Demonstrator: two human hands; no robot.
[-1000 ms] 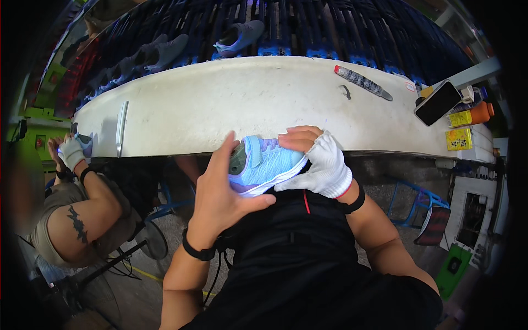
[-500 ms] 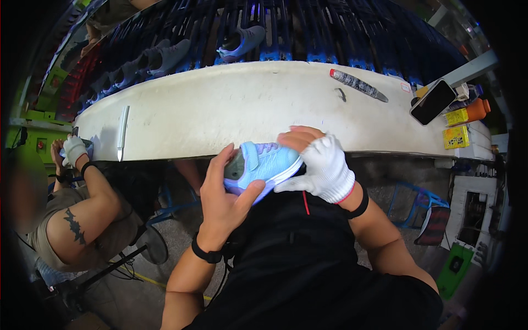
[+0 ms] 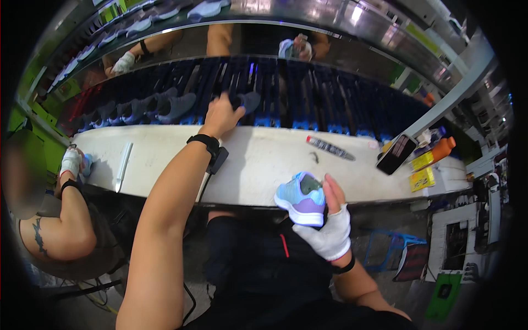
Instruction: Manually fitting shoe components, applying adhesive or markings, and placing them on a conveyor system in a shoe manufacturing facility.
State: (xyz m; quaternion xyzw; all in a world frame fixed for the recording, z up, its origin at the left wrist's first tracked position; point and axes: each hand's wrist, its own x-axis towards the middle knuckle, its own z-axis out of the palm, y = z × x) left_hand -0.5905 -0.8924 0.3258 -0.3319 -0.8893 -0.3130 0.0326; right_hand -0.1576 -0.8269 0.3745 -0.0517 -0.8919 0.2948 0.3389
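My left hand (image 3: pixel 221 117) is bare and reaches forward over the slatted conveyor. Its thumb and fingers close around the heel end of a greyish sneaker (image 3: pixel 250 102), partly hiding it. On my right hand (image 3: pixel 332 231) is a white glove that leaves fingertips bare. That hand grips a light blue and purple sneaker (image 3: pixel 305 203) above the near table edge, heel turned toward me and the dark inside of the opening showing.
Several greyish sneakers (image 3: pixel 175 105) stand on the conveyor (image 3: pixel 308 99) at the left. On the white table (image 3: pixel 264 159) lie a wrapped knife-like tool (image 3: pixel 330 148), a white stick (image 3: pixel 124 166), a phone (image 3: pixel 397 154) and an orange bottle (image 3: pixel 443 147). A co-worker's gloved hand (image 3: pixel 70 160) holds a shoe at left.
My left hand has let go of the light blue sneaker and stretched out to the shoe on the conveyor. The blue sneaker has turned round in my right hand. The view has tipped up.
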